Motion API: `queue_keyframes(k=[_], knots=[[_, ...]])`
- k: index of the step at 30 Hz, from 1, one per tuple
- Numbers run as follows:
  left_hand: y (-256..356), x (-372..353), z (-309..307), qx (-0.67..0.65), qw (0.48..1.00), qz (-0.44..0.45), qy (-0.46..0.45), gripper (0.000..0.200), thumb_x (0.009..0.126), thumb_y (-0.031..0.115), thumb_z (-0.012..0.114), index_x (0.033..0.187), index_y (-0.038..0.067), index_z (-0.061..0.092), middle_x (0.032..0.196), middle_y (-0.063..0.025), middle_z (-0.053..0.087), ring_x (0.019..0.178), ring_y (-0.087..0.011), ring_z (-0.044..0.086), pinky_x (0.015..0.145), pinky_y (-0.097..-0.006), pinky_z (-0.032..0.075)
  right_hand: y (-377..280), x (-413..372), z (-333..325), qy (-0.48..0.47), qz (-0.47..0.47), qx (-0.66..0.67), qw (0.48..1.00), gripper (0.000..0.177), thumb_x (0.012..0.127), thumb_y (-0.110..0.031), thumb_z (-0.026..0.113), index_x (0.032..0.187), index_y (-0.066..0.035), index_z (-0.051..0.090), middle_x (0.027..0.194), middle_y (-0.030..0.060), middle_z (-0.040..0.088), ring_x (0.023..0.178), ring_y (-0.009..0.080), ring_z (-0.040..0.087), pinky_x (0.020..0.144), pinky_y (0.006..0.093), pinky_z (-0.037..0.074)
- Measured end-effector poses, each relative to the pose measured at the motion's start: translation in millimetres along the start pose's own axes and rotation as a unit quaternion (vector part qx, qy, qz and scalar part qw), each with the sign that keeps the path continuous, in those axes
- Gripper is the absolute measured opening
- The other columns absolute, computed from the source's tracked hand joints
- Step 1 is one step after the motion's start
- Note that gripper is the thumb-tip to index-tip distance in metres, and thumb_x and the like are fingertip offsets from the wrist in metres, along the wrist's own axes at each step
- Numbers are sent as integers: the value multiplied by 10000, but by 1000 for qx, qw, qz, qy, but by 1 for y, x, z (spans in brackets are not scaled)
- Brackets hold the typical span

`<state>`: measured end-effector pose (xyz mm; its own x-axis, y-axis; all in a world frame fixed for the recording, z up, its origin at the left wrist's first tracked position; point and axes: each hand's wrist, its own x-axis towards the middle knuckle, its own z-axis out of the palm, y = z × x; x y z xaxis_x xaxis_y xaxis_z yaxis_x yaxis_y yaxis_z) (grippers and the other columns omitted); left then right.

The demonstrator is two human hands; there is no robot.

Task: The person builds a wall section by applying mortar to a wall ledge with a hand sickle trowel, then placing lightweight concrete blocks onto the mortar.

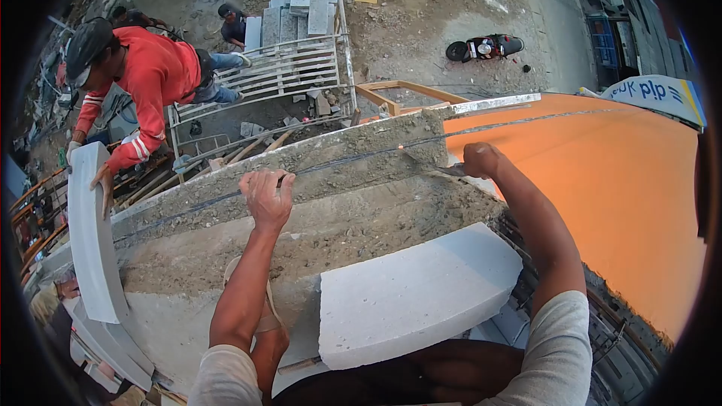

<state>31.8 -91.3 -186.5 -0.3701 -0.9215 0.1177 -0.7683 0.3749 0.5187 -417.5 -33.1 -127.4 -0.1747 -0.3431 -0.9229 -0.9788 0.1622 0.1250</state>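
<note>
My left hand (267, 197) is closed around a thin dark steel bar (353, 158) that runs lengthwise above the wall top. At the right end of the wall, my right hand (481, 160) is in a fist around what looks like a trowel (451, 170), its small grey blade pointing left over the mortar. Rough wet mortar (376, 214) covers the wall top below both hands. A large white lightweight block (417, 286) lies close to my body, between my forearms.
A co-worker in a red top (154, 68) holds another white block (94, 233) upright at the left. Beyond the wall, a scaffold platform (286, 68) carries stacked blocks (301, 11). An orange surface (602, 195) spreads to the right. A motorcycle (485, 48) stands far below.
</note>
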Motion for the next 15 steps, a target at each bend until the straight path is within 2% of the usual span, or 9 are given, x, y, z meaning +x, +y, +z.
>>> queue_keyframes(k=[1, 2, 4, 5, 7, 8, 13, 15], knots=[[0, 0, 0, 0, 1000, -1, -5, 141, 871, 250, 702, 873, 116, 659, 818, -31, 626, 846, -241, 587, 935, -436, 338, -4, 4, 2, -50, 55, 107, 991, 245, 869, -170, 617, 858, 56, 711, 814, 164, 711, 693, 255, 727, 547, 360, 570], [-2, 1, 1, -15, 1000, 9, 16, 148, 868, 254, 707, 873, 114, 658, 820, -33, 624, 847, -248, 586, 936, -436, 338, -3, 8, 0, -49, 47, 107, 992, 245, 869, -170, 617, 858, 56, 711, 814, 164, 711, 693, 255, 727, 547, 360, 570], [-5, -1, 1, -9, 1000, 1, 7, 149, 866, 253, 708, 867, 113, 656, 820, -34, 623, 847, -252, 586, 934, -436, 338, 8, 7, -1, -105, 42, 87, 990, 208, 878, -131, 638, 958, 55, 686, 831, 151, 708, 595, 209, 712, 470, 312, 558], [-2, -1, 2, -7, 1000, 1, -1, 151, 864, 252, 709, 861, 111, 654, 820, -35, 623, 848, -255, 586, 933, -435, 338, 11, 1, -3, -109, 47, 84, 989, 208, 878, -131, 638, 958, 55, 686, 831, 151, 708, 595, 209, 712, 470, 312, 558], [0, 1, 3, -16, 1000, 3, 9, 140, 861, 236, 710, 850, 109, 653, 811, -35, 619, 847, -255, 586, 926, -433, 338, 14, -9, -10, -74, 3, 188, 979, 245, 895, -148, 639, 894, 98, 649, 753, 165, 689, 580, 215, 709, 483, 332, 553], [0, 1, 3, -18, 1000, 9, 19, 142, 875, 242, 699, 856, 108, 655, 806, -39, 621, 822, -262, 577, 922, -431, 342, 13, -12, -12, -51, -9, 247, 968, 228, 918, -139, 618, 965, 83, 637, 660, 131, 665, 550, 190, 691, 458, 322, 541], [0, 1, 2, -11, 1000, 12, 12, 138, 881, 234, 694, 861, 105, 651, 804, -42, 622, 808, -266, 574, 920, -427, 346, -2, 3, 7, -54, -4, 348, 936, 208, 917, -120, 607, 1056, 26, 656, 736, 125, 685, 513, 182, 659, 433, 294, 514], [0, 1, 3, -14, 1000, 12, 24, 143, 876, 238, 696, 862, 106, 646, 808, -42, 622, 817, -263, 579, 919, -431, 347, -9, 6, 3, -73, -11, 366, 928, 266, 875, -148, 656, 1074, 27, 655, 754, 138, 685, 517, 185, 653, 446, 298, 519]])
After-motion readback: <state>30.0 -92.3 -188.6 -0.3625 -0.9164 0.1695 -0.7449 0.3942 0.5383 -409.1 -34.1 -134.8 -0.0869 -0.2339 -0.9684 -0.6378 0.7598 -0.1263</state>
